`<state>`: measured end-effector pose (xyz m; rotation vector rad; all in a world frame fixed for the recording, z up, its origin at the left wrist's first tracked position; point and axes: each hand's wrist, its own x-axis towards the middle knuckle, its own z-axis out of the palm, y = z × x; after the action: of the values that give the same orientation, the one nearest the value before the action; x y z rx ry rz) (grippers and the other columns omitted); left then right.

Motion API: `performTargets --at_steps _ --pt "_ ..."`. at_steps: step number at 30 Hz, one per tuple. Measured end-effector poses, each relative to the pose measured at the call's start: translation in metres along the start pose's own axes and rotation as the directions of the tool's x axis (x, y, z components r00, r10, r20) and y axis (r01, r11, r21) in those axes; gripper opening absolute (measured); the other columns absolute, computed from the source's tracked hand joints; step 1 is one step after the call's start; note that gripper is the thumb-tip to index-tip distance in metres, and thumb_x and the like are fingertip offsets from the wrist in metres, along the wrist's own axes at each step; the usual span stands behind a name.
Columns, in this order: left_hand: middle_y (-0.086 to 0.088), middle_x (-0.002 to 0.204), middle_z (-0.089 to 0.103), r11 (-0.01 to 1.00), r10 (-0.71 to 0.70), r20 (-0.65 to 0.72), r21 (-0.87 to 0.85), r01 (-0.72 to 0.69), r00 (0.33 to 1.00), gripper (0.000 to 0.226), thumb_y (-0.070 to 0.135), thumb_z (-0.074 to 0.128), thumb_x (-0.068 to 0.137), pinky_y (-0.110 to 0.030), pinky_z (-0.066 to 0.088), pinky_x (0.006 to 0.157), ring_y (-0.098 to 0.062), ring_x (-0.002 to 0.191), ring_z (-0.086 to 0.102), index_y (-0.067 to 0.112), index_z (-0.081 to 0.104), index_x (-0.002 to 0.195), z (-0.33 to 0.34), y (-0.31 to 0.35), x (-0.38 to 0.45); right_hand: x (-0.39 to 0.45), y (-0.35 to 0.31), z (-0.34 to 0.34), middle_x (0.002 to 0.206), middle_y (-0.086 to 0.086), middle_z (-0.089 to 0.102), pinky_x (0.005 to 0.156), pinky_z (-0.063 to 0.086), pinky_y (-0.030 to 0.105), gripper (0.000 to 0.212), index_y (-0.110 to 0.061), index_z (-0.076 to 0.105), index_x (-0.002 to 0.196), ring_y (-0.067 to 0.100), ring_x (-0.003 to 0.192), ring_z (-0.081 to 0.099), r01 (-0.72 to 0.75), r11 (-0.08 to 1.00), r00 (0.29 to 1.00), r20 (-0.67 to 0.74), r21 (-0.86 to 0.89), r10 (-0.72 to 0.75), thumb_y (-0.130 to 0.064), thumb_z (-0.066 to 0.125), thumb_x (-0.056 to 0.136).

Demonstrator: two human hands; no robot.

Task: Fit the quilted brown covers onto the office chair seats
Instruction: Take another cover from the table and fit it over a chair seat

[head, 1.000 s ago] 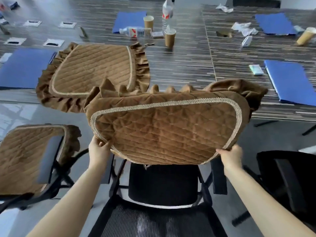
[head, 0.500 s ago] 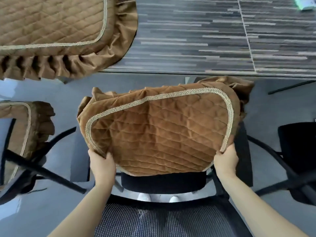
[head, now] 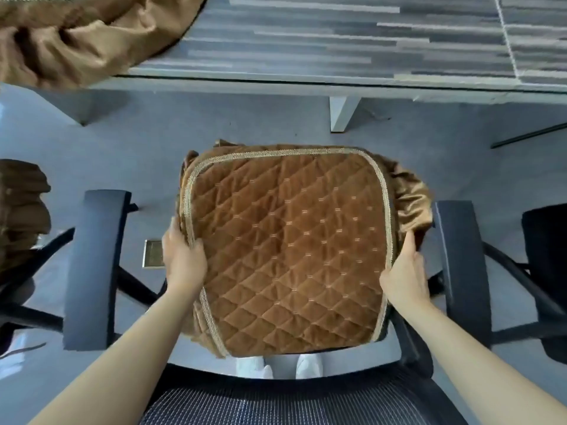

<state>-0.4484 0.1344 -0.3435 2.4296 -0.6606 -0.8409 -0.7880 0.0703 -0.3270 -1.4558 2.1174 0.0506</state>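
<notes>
1. A grey floor is filling the middle of the view, and a striped dark wood-grain tabletop is running across the top, its near edge facing the camera.
2. A second quilted brown cover is lying at the tabletop's near left corner, its ruffle hanging over the edge.
3. Below the tabletop, an office chair is standing with its mesh backrest nearest the camera and its two dark armrests, the left armrest and the right armrest, pointing toward the tabletop.
4. The quilted brown cover is lying flat over the chair seat between the armrests, diamond stitching up, pale braid trim running round its edge, and its ruffle bunching at the far right corner.
5. The left hand is gripping the cover's left edge, thumb on top of the trim.
6. The right hand is clutching the right edge, fingers tucking under the ruffle.
7. At the far left, another chair is wearing a brown cover.
8. White shoes are showing beneath the seat's back edge.
</notes>
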Motion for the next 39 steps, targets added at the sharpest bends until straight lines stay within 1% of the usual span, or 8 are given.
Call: performTargets --at_steps 3,8,13,17,25,29,33,39 --pt "-0.007 0.16 0.023 0.964 -0.08 0.176 0.264 0.031 0.981 0.077 0.014 0.059 0.087 -0.046 0.027 0.115 -0.033 0.144 0.026 0.016 0.021 0.153 0.017 -0.028 0.02 0.013 0.008 0.017 0.139 0.02 0.043 0.096 0.044 0.048 0.08 -0.016 0.014 0.15 0.039 0.121 0.049 -0.073 0.997 0.991 0.111 -0.002 0.073 -0.012 0.063 0.087" --pt "-0.011 0.135 0.053 0.957 -0.256 0.224 0.194 0.214 0.94 0.082 0.04 0.06 0.062 -0.055 0.046 0.098 -0.038 0.119 0.052 0.014 0.044 0.137 0.035 -0.084 0.038 0.037 0.006 0.031 0.126 0.017 0.057 0.097 0.047 0.045 0.064 -0.01 0.033 0.139 0.037 0.113 0.055 -0.204 0.978 0.943 0.277 0.039 0.186 -0.017 0.059 0.081" --pt "-0.014 0.132 0.051 0.96 -0.28 0.252 0.102 0.262 0.926 0.086 0.036 0.067 0.059 -0.053 0.048 0.098 -0.035 0.116 0.054 0.004 0.041 0.135 0.034 -0.065 0.026 0.067 0.0 0.037 0.139 0.015 0.048 0.102 0.039 0.044 0.077 -0.009 0.021 0.146 0.037 0.124 0.049 -0.311 0.942 0.92 0.29 0.127 0.265 -0.02 0.066 0.084" --pt "-0.013 0.125 0.053 0.958 -0.284 0.205 0.096 0.27 0.937 0.077 0.026 0.08 0.07 -0.052 0.048 0.095 -0.036 0.112 0.054 0.003 0.039 0.132 0.033 -0.059 0.026 0.076 0.001 0.042 0.131 0.016 0.053 0.099 0.045 0.045 0.065 -0.01 0.033 0.135 0.036 0.115 0.055 -0.36 0.898 0.918 0.264 0.252 0.294 -0.015 0.069 0.081" --pt "-0.015 0.123 0.053 0.976 -0.215 0.063 -0.021 0.217 0.975 0.062 0.023 0.077 0.078 -0.052 0.046 0.096 -0.035 0.111 0.054 0.007 0.038 0.123 0.026 -0.056 0.03 0.083 -0.028 0.046 0.144 0.009 0.042 0.106 0.042 0.047 0.074 -0.022 0.027 0.149 0.032 0.124 0.053 -0.068 0.936 0.997 0.005 0.344 0.071 -0.014 0.065 0.086" --pt "-0.015 0.119 0.055 0.959 -0.274 0.154 0.118 0.258 0.949 0.063 0.032 0.076 0.077 -0.042 0.046 0.086 -0.035 0.108 0.055 0.002 0.041 0.121 0.021 -0.06 0.019 0.089 -0.035 0.043 0.146 0.019 0.034 0.109 0.033 0.047 0.071 -0.02 0.02 0.152 0.038 0.132 0.039 0.079 0.996 0.995 0.058 0.041 -0.081 -0.009 0.054 0.09" --pt "-0.022 0.133 0.043 0.913 -0.365 0.204 0.271 0.306 0.908 0.074 0.033 0.068 0.077 -0.045 0.043 0.096 -0.042 0.118 0.049 -0.003 0.036 0.133 0.021 -0.057 0.012 0.084 -0.033 0.043 0.155 0.023 0.014 0.111 0.026 0.054 0.074 -0.017 0.011 0.153 0.044 0.139 0.024 0.181 0.961 0.98 0.124 -0.208 -0.157 -0.012 0.051 0.09" --pt "-0.013 0.16 0.011 0.786 0.145 0.206 0.57 -0.239 0.968 0.084 0.028 0.053 0.086 -0.051 0.022 0.116 -0.042 0.144 0.013 0.019 0.006 0.155 0.037 -0.032 0.009 0.067 -0.066 0.052 0.161 0.013 0.008 0.118 0.017 0.048 0.067 -0.015 0.012 0.153 0.039 0.147 0.011 0.506 0.802 0.862 0.166 -0.317 -0.478 -0.021 0.048 0.096"
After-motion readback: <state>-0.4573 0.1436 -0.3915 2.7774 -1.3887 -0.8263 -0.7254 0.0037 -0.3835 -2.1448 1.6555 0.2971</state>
